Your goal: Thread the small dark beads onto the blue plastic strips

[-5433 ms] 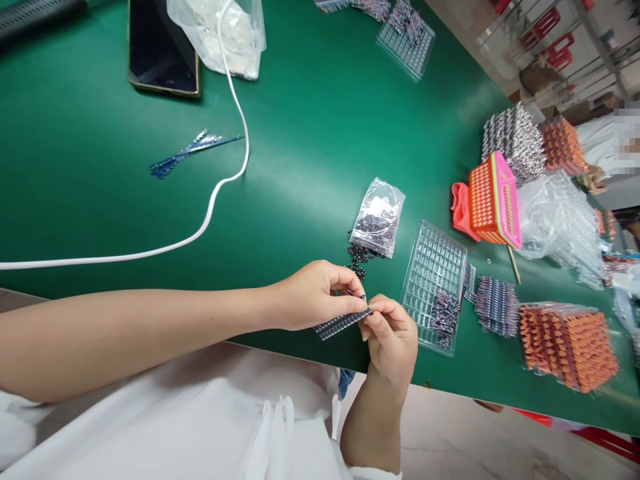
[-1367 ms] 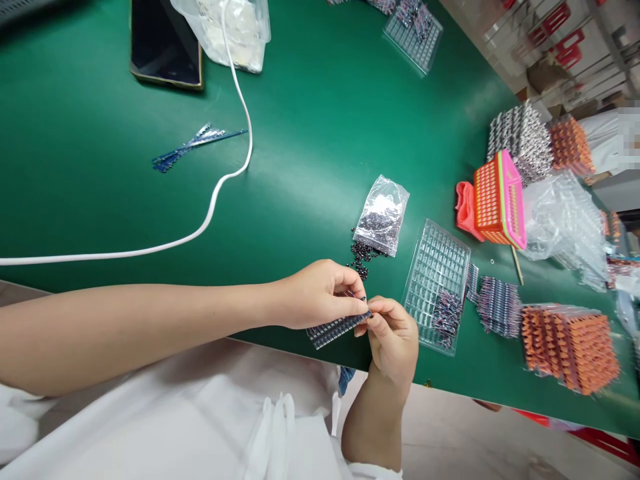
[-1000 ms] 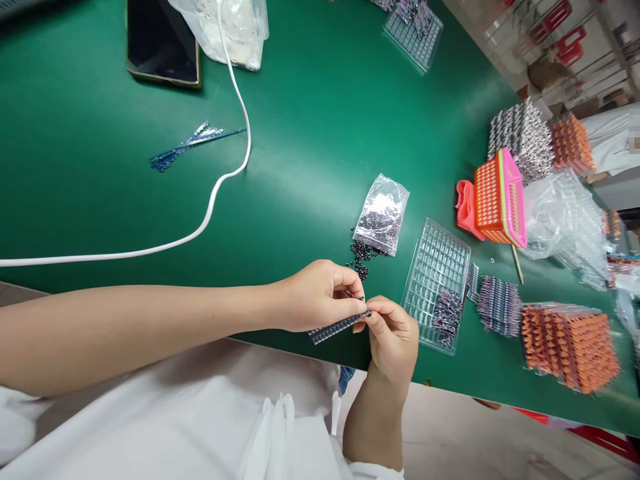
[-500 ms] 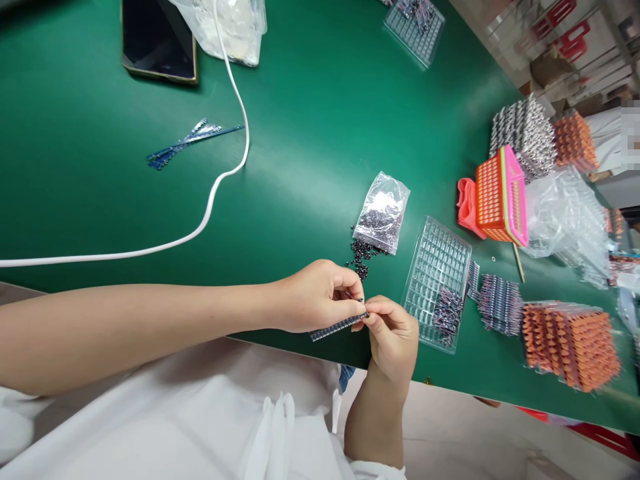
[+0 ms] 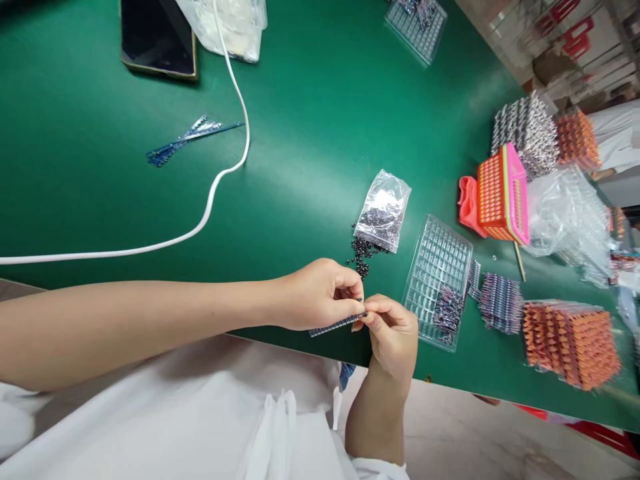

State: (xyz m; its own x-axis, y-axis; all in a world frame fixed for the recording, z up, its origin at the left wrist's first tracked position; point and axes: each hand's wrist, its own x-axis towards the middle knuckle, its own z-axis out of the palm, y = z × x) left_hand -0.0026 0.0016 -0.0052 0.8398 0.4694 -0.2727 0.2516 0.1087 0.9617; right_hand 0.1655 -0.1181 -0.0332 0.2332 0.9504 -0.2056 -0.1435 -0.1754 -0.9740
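My left hand (image 5: 320, 295) reaches in from the left, thumb and forefinger pinched together. A tiny dark part shows at its fingertips, and some thin pinkish bits show inside its curled fingers; I cannot make out what they are. A narrow dark circuit-board strip (image 5: 334, 327) runs below this hand, with its right end at the meeting fingertips. My right hand (image 5: 393, 333) is closed on that end, thumb on top and a finger behind. Just beyond the hands lie loose small black beads (image 5: 362, 257) beside a clear plastic bag (image 5: 384, 212) of the same.
Right of my hands lies a clear compartment tray (image 5: 434, 267) with small wired parts. Further right are bundled strips (image 5: 501, 303), orange stacked parts (image 5: 571, 343) and an orange-pink basket (image 5: 503, 193). A white cable (image 5: 210, 200), tablet (image 5: 159, 37) and blue strips (image 5: 193, 137) are left.
Both hands stay together at the strip's end. The strip has tilted slightly, showing less of its face; the whole view has shifted a little.
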